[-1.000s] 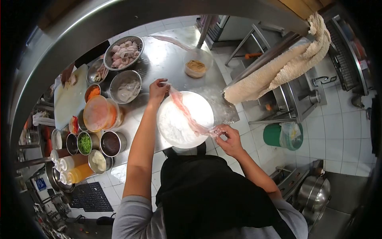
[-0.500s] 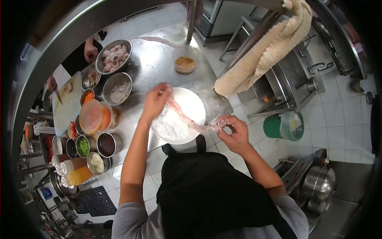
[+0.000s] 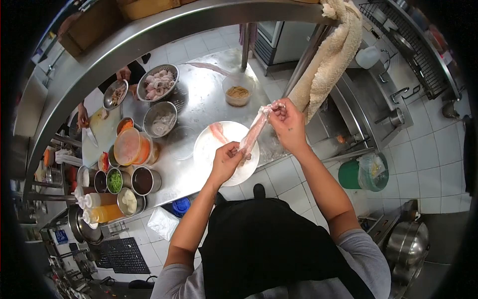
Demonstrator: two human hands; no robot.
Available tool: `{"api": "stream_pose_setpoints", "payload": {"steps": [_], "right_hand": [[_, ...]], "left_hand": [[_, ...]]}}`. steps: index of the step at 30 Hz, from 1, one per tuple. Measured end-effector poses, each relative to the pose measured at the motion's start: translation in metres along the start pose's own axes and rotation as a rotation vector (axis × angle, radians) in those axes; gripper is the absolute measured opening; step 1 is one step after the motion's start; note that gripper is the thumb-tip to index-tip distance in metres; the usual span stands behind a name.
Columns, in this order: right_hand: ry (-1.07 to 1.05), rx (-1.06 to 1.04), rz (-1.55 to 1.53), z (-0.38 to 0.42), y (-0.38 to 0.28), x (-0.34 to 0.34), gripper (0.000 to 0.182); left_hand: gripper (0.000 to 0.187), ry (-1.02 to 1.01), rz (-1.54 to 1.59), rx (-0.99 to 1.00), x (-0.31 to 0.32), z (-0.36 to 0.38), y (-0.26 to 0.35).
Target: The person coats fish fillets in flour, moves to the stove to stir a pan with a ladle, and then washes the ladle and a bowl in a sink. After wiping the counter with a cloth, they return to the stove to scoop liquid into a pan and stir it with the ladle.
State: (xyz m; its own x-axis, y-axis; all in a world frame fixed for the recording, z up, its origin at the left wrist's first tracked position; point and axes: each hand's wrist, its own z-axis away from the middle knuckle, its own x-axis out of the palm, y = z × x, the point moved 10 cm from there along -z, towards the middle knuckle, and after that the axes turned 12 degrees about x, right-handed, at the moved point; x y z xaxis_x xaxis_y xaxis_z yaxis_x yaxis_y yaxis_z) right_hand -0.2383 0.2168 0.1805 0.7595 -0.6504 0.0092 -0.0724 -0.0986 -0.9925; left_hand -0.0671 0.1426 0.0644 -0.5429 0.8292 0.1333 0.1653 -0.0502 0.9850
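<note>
A long pale-pink strip of raw fish or meat (image 3: 253, 133), with white powder on it, is stretched aslant between my hands. My left hand (image 3: 227, 162) pinches its lower end over the white bowl (image 3: 203, 149). At the upper end, my right hand (image 3: 289, 124) grips it with bent fingers, beyond the bowl's right side. White powder covers much of the bowl's inside. Another pink strip (image 3: 217, 131) lies in the bowl near its far rim.
To the left stand metal bowls of squid-like pieces (image 3: 160, 83), tubs, chopped greens (image 3: 115, 181) and squeeze bottles (image 3: 102, 214). A clear tub (image 3: 237, 94) sits at the back. Another person's hand (image 3: 123, 74) holds a metal bowl (image 3: 115, 94); a knife (image 3: 91, 137) lies by the board.
My right hand has risen away from me, and my left has come lower. The strip now slants up to the right. The other person has lifted a small metal bowl.
</note>
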Motion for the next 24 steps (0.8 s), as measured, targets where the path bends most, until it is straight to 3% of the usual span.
{"api": "stream_pose_setpoints", "payload": {"steps": [3, 5, 6, 8, 9, 11, 12, 14, 15, 17, 19, 24], "right_hand": [[0.098, -0.080, 0.057, -0.011, 0.005, -0.015, 0.023], [0.114, -0.040, 0.340, -0.014, 0.008, -0.019, 0.027], [0.113, -0.045, 0.334, -0.015, 0.013, -0.026, 0.027], [0.037, -0.088, 0.758, -0.014, 0.033, -0.019, 0.033], [0.039, -0.090, 0.754, -0.013, 0.039, -0.019, 0.033], [0.093, -0.493, 0.977, 0.008, 0.023, -0.007, 0.036], [0.103, -0.488, 0.977, 0.010, 0.021, -0.009, 0.036], [-0.276, -0.244, 0.456, 0.007, 0.036, 0.000, 0.035], [-0.261, -0.239, 0.456, 0.009, 0.039, 0.000, 0.035], [-0.614, 0.210, 0.038, 0.018, 0.082, 0.024, 0.032], [-0.629, 0.277, 0.002, 0.024, 0.090, 0.023, 0.030], [-0.591, 0.383, -0.130, 0.035, 0.096, 0.030, 0.021]], "left_hand": [[0.013, 0.042, -0.059, 0.037, -0.003, -0.004, 0.010], [0.013, 0.061, -0.059, 0.054, -0.006, -0.005, 0.012], [0.013, 0.063, -0.066, 0.057, -0.005, -0.007, 0.017], [0.013, 0.047, -0.053, -0.022, 0.001, -0.010, 0.024], [0.013, 0.046, -0.058, -0.021, 0.003, -0.013, 0.026], [0.014, -0.051, -0.105, -0.099, 0.016, -0.020, 0.021], [0.014, -0.062, -0.108, -0.100, 0.019, -0.025, 0.020], [0.015, -0.182, -0.204, -0.114, 0.031, -0.031, 0.018], [0.015, -0.197, -0.206, -0.117, 0.035, -0.033, 0.017], [0.016, -0.205, -0.240, -0.066, 0.041, -0.040, 0.024], [0.018, -0.192, -0.258, -0.077, 0.041, -0.044, 0.031], [0.020, -0.251, -0.649, 0.018, 0.049, -0.046, 0.060]]}}
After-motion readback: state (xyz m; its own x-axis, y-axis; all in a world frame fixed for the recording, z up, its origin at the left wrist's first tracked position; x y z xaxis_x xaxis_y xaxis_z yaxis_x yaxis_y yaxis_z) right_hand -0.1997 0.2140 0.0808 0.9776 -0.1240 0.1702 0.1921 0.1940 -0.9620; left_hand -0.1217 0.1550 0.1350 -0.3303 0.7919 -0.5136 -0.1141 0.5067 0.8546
